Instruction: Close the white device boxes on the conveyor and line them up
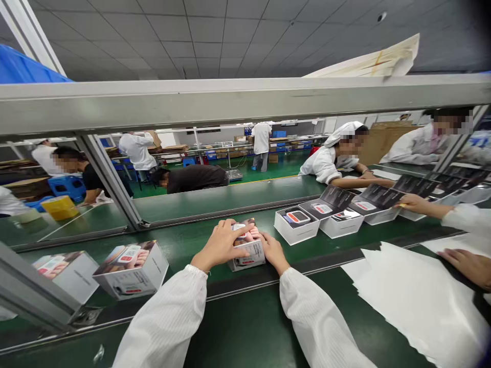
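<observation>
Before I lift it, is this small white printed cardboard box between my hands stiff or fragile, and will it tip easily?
The small white printed cardboard box is probably stiff: its edges look straight between the left hand and right hand. It is likely light. Its squat shape on the green belt suggests sliding, not tipping.

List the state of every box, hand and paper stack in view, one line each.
Left hand: fingers spread on top of the white product box.
Right hand: pressed against that box's side.
White product box: lid down, between both hands.
Printed white box: closed, on the green conveyor belt.
Open white box: lid raised, device visible inside.
White paper sheets: lying in a loose, ragged-edged pile.
</observation>
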`<action>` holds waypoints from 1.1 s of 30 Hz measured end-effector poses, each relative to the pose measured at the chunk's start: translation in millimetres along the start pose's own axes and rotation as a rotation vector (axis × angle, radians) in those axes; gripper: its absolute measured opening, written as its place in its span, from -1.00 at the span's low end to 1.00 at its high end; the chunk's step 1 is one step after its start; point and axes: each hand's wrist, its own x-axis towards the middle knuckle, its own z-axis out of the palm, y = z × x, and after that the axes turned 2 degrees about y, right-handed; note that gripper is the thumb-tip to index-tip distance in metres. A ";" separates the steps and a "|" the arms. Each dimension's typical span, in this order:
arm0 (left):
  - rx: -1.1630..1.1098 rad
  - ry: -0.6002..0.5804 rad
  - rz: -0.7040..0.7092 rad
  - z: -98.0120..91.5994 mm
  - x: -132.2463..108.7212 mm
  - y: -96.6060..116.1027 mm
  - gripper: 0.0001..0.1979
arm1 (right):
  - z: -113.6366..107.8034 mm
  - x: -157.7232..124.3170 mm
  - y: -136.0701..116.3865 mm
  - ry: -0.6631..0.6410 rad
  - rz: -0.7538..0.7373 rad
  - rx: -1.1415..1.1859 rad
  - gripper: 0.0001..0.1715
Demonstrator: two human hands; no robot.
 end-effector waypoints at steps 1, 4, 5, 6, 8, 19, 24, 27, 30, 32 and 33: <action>0.001 -0.018 -0.009 -1.1 -1.7 -4.9 -0.22 | -2.8 -0.4 -2.5 0.023 -0.027 -0.017 -0.54; 0.012 -0.063 -0.010 -4.9 -6.1 -15.7 -0.24 | -24.6 5.3 -6.8 0.338 -0.150 -0.014 -0.52; 0.012 -0.078 -0.005 -6.8 -7.2 -18.2 -0.23 | -36.1 9.2 -5.4 0.498 -0.179 -0.016 -0.52; 0.010 -0.089 -0.002 -8.9 -8.2 -20.3 -0.23 | -49.0 13.6 -1.9 0.663 -0.179 -0.025 -0.52; 0.009 -0.098 0.002 -13.4 -11.0 -24.1 -0.23 | -75.4 22.5 12.2 0.943 -0.069 -0.056 -0.49; 0.083 -0.131 -0.084 -30.5 -49.3 -45.5 -0.22 | -82.9 49.7 80.3 0.581 0.252 0.416 -0.39; 0.084 0.162 -0.032 -21.5 -38.5 -8.3 -0.32 | -71.5 45.0 70.0 0.589 0.122 0.490 -0.37; 0.024 0.332 0.047 -3.2 -18.5 25.1 -0.33 | -73.0 35.3 66.0 0.522 0.072 0.408 -0.40; -0.049 0.399 0.068 25.3 2.9 48.3 -0.26 | -76.2 27.9 61.1 0.422 -0.059 0.289 -0.52; -0.107 0.374 0.023 48.3 15.7 53.8 -0.22 | -77.0 25.3 56.2 0.382 -0.088 0.239 -0.54; -0.158 0.334 -0.013 60.3 21.1 53.7 -0.20 | -76.6 24.4 53.1 0.370 -0.080 0.231 -0.53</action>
